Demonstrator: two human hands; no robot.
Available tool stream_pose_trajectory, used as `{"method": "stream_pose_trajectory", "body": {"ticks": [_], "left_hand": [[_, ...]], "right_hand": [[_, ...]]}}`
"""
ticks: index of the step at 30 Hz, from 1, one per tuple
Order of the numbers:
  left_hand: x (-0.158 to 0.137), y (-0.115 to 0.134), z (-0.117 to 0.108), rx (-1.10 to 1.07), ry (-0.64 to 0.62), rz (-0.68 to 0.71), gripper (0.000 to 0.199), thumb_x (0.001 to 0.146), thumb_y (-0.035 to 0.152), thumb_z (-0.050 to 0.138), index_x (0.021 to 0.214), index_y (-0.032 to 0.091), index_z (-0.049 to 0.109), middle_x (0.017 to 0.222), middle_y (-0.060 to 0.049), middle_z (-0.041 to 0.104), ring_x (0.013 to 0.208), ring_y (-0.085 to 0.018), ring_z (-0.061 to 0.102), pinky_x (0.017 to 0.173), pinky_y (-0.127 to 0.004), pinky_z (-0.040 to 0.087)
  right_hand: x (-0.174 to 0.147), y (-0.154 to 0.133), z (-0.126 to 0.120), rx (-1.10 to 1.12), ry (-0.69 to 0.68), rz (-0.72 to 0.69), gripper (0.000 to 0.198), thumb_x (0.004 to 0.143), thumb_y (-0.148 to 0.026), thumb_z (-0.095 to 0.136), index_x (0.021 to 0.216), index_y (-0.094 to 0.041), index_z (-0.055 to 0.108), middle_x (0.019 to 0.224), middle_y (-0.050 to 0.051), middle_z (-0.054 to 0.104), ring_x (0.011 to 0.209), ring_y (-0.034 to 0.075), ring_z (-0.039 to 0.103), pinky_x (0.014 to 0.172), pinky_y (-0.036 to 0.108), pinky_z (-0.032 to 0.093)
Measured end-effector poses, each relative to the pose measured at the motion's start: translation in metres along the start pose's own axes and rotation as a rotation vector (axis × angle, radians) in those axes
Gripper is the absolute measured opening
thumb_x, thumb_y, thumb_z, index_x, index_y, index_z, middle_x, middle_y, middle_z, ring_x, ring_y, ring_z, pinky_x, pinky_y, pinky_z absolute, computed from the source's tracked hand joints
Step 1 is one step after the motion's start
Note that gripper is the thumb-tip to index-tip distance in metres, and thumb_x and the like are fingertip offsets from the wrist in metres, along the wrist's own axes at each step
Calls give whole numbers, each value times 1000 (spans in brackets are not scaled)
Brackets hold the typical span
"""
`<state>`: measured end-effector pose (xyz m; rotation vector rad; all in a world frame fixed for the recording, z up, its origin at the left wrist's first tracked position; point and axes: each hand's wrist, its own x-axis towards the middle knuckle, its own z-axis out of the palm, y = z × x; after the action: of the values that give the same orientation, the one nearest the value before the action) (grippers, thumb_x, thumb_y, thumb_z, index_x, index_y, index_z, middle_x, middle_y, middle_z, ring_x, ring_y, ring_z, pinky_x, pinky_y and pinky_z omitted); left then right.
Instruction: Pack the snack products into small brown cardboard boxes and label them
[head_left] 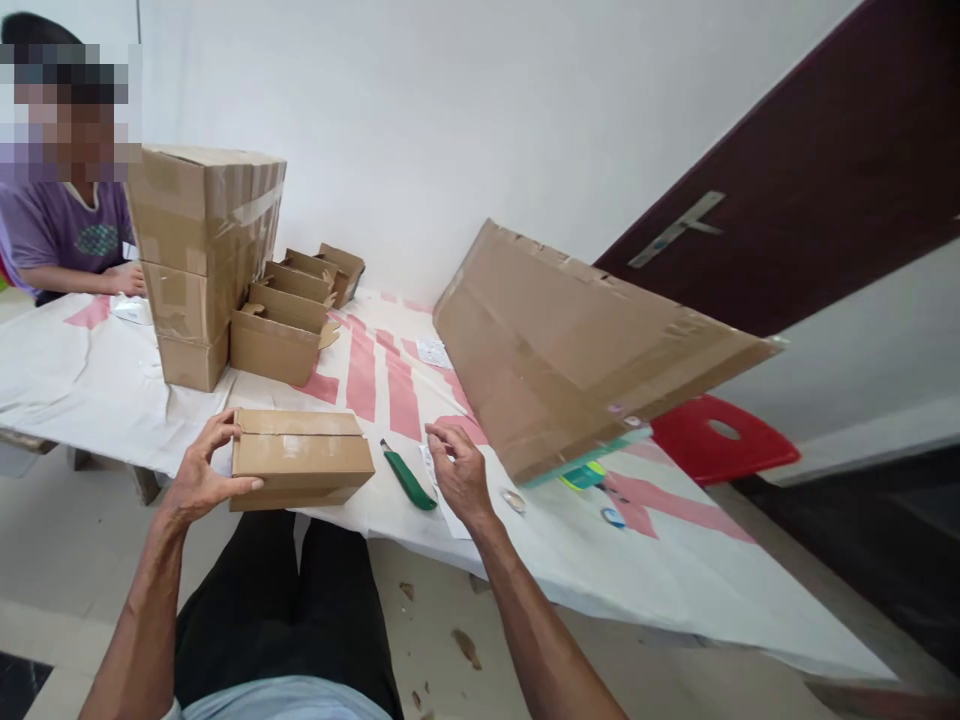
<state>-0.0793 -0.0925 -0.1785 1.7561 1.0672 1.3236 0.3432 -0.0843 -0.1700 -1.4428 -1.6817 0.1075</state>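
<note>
My left hand (206,475) grips a small closed cardboard box (300,455) by its left end, thumb on the front side and fingers at the back corner. The box is at the table's near edge, with clear tape over its top seam. My right hand (457,475) is over a white slip of paper (450,515), its fingers slightly bent and apart from the thumb, with nothing visible in them. A green utility knife (409,476) lies between the box and my right hand. Just right of that wrist is a small roll of tape (513,500).
Tall stacked cartons (180,270) and several open small boxes (277,340) stand back left. A large cardboard sheet or carton (570,350) leans at right, near a red stool (724,440). Another person (75,230) sits at far left. A cloth (675,560) covers the table.
</note>
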Motion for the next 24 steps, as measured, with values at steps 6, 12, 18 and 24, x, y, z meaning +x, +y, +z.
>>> {"method": "stream_pose_trajectory", "body": {"ticks": [6,12,18,24], "left_hand": [[3,-5,-2,-3,-3,-16,69,65,56,96,118,22,69,163,-18,45,155,-41,40,127,-60,34],[0,1,0,-94,0,-66,60,69,58,92,111,23,70,166,-20,42,155,-42,39,125,-58,37],[-5,8,9,-92,48,-122,46,75,49,88,107,23,68,166,-19,44,153,-40,44,120,-59,41],[-7,13,11,-114,35,-132,46,74,44,86,109,22,66,166,-19,42,151,-39,46,120,-57,42]], "right_hand": [[-23,53,12,-222,-128,70,40,98,-51,53,101,-16,71,99,13,73,89,25,68,82,39,56],[-49,60,41,-327,-173,120,20,87,-42,65,87,-22,67,88,9,69,86,27,66,74,37,52],[-43,53,45,-355,-170,68,12,88,-33,57,86,-25,65,84,7,65,80,25,64,65,33,47],[-1,-25,14,-6,-149,17,35,100,-44,45,98,-20,70,80,5,67,72,23,63,63,34,51]]}}
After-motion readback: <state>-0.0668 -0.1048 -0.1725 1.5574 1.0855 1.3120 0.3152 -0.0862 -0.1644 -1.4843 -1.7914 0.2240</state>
